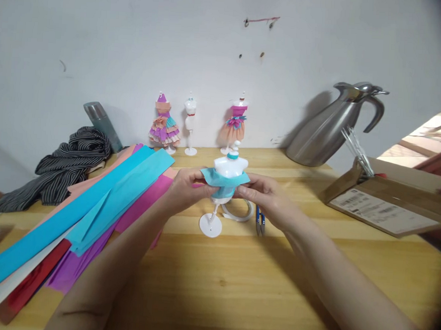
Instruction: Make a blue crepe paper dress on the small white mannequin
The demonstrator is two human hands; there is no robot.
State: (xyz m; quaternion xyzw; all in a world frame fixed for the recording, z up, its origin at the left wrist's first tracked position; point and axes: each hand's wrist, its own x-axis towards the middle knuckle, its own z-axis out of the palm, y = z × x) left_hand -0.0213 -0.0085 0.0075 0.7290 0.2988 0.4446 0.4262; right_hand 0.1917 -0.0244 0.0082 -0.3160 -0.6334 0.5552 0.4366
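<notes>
A small white mannequin [231, 165] on a thin stand with a round base is held tilted above the table in front of me. Around its chest and waist wraps a piece of teal crepe paper [224, 179], and a teal band circles its neck. My left hand [189, 189] pinches the paper at the left side, thumb in front. From the right, my right hand [264, 195] pinches it the same way; its fingertips behind the figure are hidden. Just beyond the stand lie a roll of white tape [236, 218] and blue-handled snips [261, 223].
Crepe paper strips [91, 207] in several colours spread over the left side. Along the wall stand two dressed mannequins [165, 122] [236, 122] and a plainer one [190, 118]. A steel jug [325, 131], a cardboard box [386, 205], striped cloth [71, 161] and a bottle [105, 128] surround them.
</notes>
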